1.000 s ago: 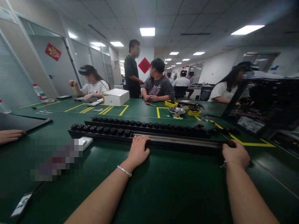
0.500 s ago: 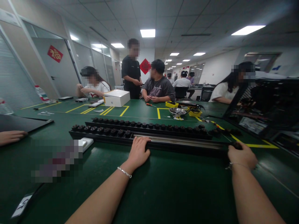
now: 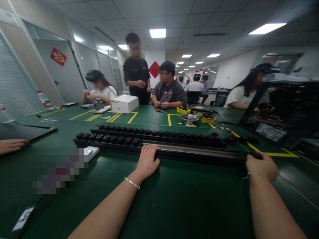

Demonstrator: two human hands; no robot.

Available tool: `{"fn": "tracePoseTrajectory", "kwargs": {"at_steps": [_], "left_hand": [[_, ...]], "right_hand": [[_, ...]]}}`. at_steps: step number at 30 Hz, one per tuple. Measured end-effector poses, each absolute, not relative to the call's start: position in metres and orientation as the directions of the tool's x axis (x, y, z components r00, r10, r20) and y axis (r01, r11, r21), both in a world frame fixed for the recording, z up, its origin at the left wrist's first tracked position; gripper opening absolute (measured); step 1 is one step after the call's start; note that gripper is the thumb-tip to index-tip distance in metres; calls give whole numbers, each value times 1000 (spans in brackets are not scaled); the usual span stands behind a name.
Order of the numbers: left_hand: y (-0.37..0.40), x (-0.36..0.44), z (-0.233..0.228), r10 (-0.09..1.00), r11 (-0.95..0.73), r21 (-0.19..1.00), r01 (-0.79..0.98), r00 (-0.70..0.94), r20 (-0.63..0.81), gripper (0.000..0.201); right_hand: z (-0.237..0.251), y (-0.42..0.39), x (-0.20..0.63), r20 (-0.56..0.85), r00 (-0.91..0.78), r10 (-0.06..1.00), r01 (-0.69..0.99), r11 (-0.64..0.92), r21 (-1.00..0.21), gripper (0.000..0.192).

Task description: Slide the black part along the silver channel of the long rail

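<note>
A long black track rail (image 3: 199,153) lies across the green table, its left part filled with a row of small black socket-like modules (image 3: 113,138) and its right part showing a bare metallic channel. My left hand (image 3: 147,163) grips the rail near its middle, fingers over the front edge and thumb in front. Beyond the rail's right end, my right hand (image 3: 261,166) is closed around a small dark block (image 3: 256,154), mostly hidden by the fingers. Behind lies a second black rail (image 3: 204,142), lined with similar modules.
More dark pieces (image 3: 233,140) lie right of the rails. Farther back stand a metal bowl (image 3: 189,118), yellow trays (image 3: 183,110) and a white box (image 3: 124,104). A black open-frame case (image 3: 271,113) stands at right. Another person's hand (image 3: 13,146) rests at far left.
My right hand has shifted slightly right with the dark block. My left hand stays on the rail. The standing person across the table has moved a little left and raised a forearm.
</note>
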State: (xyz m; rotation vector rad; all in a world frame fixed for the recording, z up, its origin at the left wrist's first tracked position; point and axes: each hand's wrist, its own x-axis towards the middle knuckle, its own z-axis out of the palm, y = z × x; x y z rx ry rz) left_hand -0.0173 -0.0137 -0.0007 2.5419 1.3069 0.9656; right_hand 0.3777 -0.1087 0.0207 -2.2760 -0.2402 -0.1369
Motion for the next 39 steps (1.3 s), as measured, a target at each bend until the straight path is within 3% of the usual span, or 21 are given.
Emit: {"fn": "tracePoseTrajectory", "kwargs": {"at_steps": [18, 29, 34, 39], "left_hand": [[-14, -17, -1, 770, -612, 385, 690, 411, 488, 40], [-14, -19, -1, 781, -600, 400, 693, 398, 482, 38], [-14, -19, -1, 782, -598, 391, 700, 401, 478, 38], [-14, -20, -1, 778, -602, 386, 699, 405, 480, 39]], "right_hand": [[12, -109, 397, 216, 967, 133, 251, -624, -740, 48], [6, -110, 408, 124, 990, 72, 142, -586, -798, 47], [12, -110, 402, 82, 990, 112, 123, -426, -897, 44], [9, -112, 412, 89, 974, 206, 174, -442, -880, 47]]}}
